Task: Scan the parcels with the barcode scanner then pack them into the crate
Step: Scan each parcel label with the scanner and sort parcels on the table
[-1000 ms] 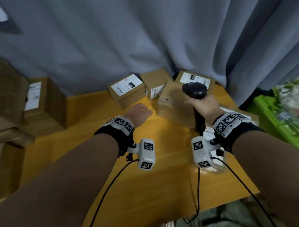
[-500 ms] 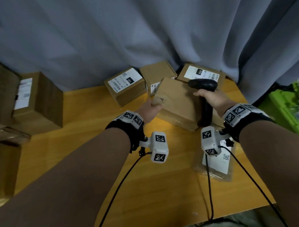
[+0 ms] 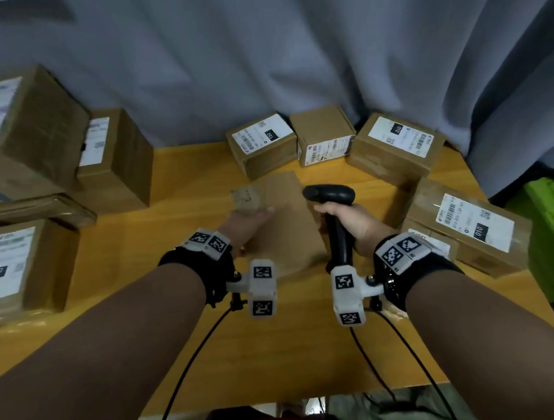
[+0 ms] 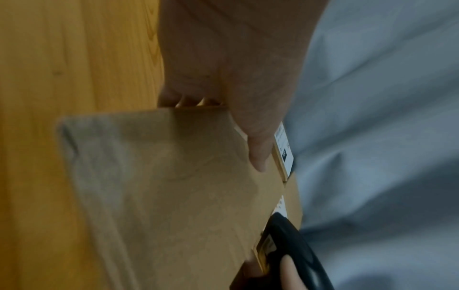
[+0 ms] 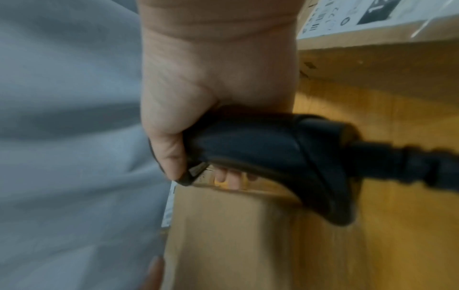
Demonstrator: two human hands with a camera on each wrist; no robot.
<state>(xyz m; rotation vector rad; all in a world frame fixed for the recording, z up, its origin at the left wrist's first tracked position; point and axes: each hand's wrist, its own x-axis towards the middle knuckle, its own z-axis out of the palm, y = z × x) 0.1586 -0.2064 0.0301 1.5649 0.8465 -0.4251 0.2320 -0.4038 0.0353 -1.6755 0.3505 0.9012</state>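
- Parcel point(image 3: 279, 222), plain brown cardboard, raised over the wooden table point(image 3: 121, 312) between both hands; blurred
- left hand point(image 3: 248, 227) grips its left edge, thumb on top, fingers curled beneath
- right hand point(image 3: 349, 222) wrapped round handle of black barcode scanner point(image 3: 332, 207); head just beside parcel's right edge
- labelled boxes point(image 3: 266, 146) ranged along grey curtain point(image 3: 262, 51)

Bench before a grey curtain

A wooden bench point(image 3: 307, 351) with an orange-yellow grained top stood against a pleated grey curtain point(image 3: 262, 58) that filled the whole background; dim, soft light fell on it, and a green bin point(image 3: 552, 217) sat at the right.
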